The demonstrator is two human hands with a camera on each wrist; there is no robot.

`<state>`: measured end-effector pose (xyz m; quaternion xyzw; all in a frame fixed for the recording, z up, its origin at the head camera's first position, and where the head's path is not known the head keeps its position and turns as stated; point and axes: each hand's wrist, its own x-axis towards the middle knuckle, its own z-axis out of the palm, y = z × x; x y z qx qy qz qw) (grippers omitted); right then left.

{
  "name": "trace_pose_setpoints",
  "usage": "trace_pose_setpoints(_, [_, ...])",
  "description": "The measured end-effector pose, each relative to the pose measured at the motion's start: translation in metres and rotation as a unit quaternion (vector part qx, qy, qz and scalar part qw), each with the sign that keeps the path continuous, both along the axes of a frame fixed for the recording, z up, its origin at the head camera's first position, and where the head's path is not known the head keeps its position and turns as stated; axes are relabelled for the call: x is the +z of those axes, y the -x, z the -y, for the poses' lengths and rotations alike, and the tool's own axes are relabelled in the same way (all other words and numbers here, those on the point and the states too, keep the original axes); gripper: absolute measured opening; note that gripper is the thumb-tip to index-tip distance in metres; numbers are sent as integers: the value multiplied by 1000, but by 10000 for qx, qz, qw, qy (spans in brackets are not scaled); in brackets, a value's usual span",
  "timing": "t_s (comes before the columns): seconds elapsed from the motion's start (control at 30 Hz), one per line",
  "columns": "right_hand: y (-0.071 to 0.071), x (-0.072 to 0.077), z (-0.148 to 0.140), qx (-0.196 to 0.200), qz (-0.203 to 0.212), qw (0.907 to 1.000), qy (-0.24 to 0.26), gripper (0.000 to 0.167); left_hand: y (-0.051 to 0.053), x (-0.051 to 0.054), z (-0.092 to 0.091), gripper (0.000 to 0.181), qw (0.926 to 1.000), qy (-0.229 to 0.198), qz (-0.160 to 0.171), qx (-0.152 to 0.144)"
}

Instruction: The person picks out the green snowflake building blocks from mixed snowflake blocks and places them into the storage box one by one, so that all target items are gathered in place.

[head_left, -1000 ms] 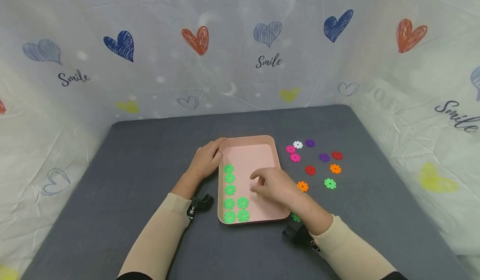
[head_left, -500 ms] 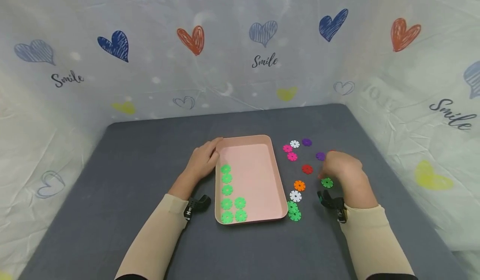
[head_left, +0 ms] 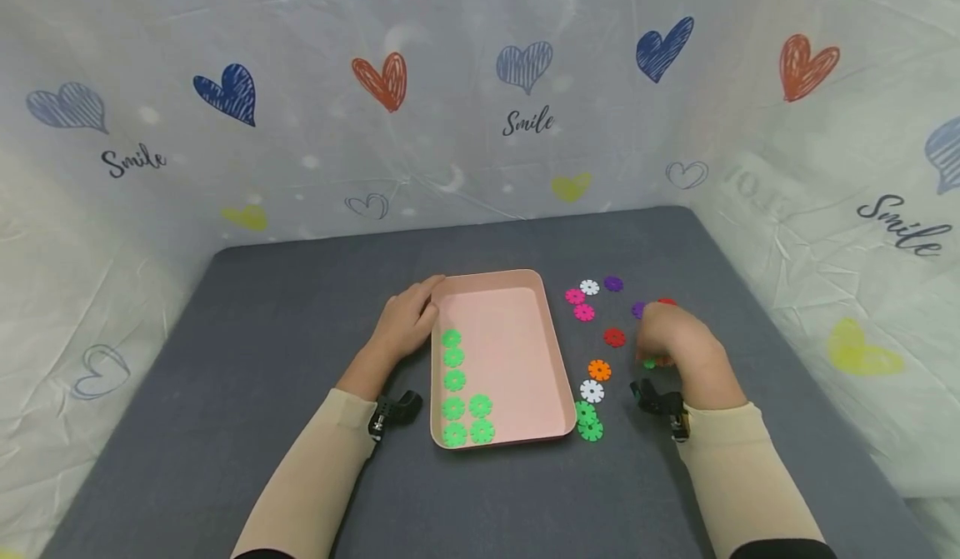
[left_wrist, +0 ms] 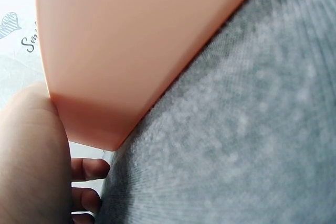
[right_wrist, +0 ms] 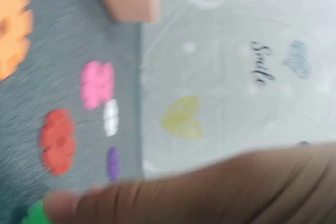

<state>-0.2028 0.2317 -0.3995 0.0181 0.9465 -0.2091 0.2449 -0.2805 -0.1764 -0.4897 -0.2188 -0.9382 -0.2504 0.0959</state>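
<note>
My left hand (head_left: 405,321) rests against the far left part of the pink tray (head_left: 498,292), fingers along its outer side. In the left wrist view, several fingertips (left_wrist: 92,169) show past the tray's corner. Inside the tray, green notched plastic discs (head_left: 453,380) form a left column, with two more beside its near end. My right hand (head_left: 678,338) is lowered to the table on the right, its fingers pinching a mostly hidden green disc (head_left: 649,363). The right wrist view shows that green disc (right_wrist: 37,213) at a fingertip.
Right of the tray lie loose discs: pink (head_left: 584,313), white (head_left: 592,391), purple (head_left: 613,283), red (head_left: 615,337), orange (head_left: 599,370), and two overlapping green discs (head_left: 588,426) by the tray's near right corner. A printed curtain (head_left: 450,126) stands behind the grey table (head_left: 322,292).
My right hand has gone from above the tray to the loose discs on the right, then closed in on the green disc, partly covering it. My left hand has stayed at the tray.
</note>
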Motion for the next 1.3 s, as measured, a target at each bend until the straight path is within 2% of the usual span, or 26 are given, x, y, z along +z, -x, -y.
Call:
trace_pose_setpoints(0.1, [2,7,3,327,-93,9949,949,16,0,0,1,52,10000,-7,-17,-2])
trace_pose_setpoints(0.17, [2,13,10,578,-158,9852,1605,9,0,-1,1,52,10000,-37,-25,-22])
trace_pose_setpoints(0.23, [2,21,23,703,-288,9736,2152,16,-1,-1,1,53,10000,-61,-3,-31])
trace_pose_setpoints(0.3, [1,27,38,673,-435,9618,2619,25,-1,0,0,53,10000,-74,-13,-27])
trace_pose_setpoints(0.37, [1,29,55,468,-543,9510,3008,27,-2,0,-1,53,10000,-71,-15,-19])
trace_pose_setpoints(0.5, [-1,22,87,448,-659,9378,3378,32,-3,-1,-1,53,10000,-66,-44,-26])
trace_pose_setpoints(0.7, [-10,3,131,1062,-926,9334,3301,33,-3,0,0,54,10000,-37,0,-9])
trace_pose_setpoints(0.9, [-21,-18,164,1627,-1559,9446,2387,30,-2,2,1,54,10000,-12,49,29])
trace_pose_setpoints(1.1, [-27,-32,177,2164,-1636,9454,1806,29,-2,2,0,54,10000,17,46,9])
trace_pose_setpoints(1.3, [-27,-33,176,2634,-1730,9377,1466,38,-2,2,0,54,10000,42,-35,34])
